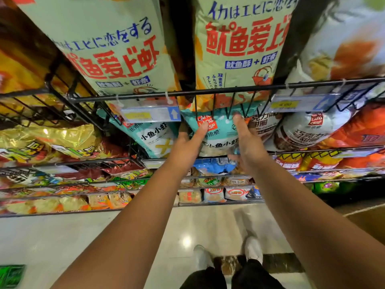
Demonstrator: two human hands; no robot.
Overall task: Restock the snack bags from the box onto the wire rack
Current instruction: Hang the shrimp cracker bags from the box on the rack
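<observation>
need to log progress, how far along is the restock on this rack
Done: the wire rack looks well filled, and a matching teal bag already sits on the middle tier. In hand: the left hand and right hand press a teal snack bag into the slot beside it, fingers straight. Left: seating that bag fully. The box isn't clearly in view, so how many bags remain can't be told.

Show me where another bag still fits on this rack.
Top tier: dark gaps between left green bag and right green bag, and between that and the white bag. Crowded below: the teal bag under left hand and right hand shows no gap to the brown-lettered bag.
</observation>
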